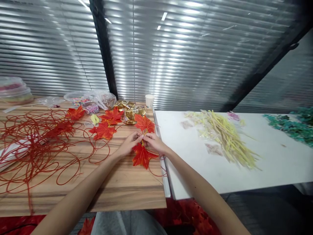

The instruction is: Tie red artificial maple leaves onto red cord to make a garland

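Note:
Both hands meet over the right end of the wooden table [117, 192]. My left hand [130, 143] pinches the thin yellow stem [143, 142] of an artificial red maple leaf [144, 157], which hangs just below the fingers. From the other side, my right hand [154, 142] closes its fingertips on the same spot, where stem and thin red cord come together. Another red maple leaf [144, 123] lies just beyond the fingertips. Thin red cord [156, 175] loops out below my right hand. The exact join between the fingertips is too small to make out.
A large tangle of red cord [36, 147] covers the table's left. More maple leaves [104, 130], gold packets [133, 112] and a paper cup [149, 101] stand behind. On the white table [186, 169] lie yellow strips [227, 137] and green foliage [288, 127]. Blinds rise at the back.

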The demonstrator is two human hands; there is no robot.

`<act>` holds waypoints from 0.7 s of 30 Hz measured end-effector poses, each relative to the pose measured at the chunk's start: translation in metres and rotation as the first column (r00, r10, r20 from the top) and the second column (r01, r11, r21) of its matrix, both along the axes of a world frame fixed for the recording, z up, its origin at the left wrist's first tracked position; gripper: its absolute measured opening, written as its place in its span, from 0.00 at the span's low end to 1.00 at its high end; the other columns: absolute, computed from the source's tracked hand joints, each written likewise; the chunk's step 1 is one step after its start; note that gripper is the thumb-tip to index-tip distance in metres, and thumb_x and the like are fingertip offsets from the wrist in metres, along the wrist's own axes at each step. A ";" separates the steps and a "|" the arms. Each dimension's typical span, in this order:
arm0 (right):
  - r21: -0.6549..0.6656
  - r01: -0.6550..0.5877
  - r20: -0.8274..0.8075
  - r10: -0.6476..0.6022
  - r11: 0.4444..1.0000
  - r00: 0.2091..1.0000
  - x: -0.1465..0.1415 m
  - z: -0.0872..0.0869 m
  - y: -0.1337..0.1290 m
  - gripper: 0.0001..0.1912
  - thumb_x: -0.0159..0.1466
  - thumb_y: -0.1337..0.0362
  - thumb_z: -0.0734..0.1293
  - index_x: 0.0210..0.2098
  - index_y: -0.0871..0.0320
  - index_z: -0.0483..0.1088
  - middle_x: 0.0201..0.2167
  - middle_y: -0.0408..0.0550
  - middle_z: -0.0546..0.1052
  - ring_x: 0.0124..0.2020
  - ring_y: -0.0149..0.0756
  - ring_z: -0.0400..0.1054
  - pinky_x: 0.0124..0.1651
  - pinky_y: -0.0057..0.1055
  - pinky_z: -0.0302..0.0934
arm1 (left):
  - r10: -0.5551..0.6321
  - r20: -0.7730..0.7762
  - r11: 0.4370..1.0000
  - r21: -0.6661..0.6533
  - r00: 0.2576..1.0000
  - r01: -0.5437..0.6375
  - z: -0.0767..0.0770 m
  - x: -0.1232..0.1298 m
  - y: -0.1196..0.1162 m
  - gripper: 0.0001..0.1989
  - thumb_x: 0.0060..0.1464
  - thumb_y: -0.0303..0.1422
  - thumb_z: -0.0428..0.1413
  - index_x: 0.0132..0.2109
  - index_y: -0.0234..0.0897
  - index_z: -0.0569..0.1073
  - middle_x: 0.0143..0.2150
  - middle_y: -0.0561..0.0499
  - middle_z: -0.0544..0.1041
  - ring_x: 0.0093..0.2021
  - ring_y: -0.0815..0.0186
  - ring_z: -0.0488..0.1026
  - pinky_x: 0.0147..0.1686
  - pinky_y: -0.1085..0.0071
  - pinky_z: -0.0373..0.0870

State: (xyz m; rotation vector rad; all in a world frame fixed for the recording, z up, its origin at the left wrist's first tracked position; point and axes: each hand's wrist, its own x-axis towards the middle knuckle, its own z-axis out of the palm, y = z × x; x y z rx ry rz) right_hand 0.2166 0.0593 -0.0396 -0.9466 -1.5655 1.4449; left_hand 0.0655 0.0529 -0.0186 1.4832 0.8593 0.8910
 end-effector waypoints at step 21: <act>-0.122 -0.039 -0.082 0.029 0.992 0.996 0.001 0.004 -0.002 0.15 0.55 0.53 0.63 0.29 0.61 0.66 0.23 0.41 0.66 0.24 0.26 0.59 0.29 0.25 0.55 | 0.042 -0.076 0.999 0.029 0.996 -0.040 0.003 -0.001 -0.001 0.13 0.50 0.41 0.51 0.33 0.34 0.65 0.30 0.53 0.67 0.31 0.70 0.65 0.32 0.74 0.60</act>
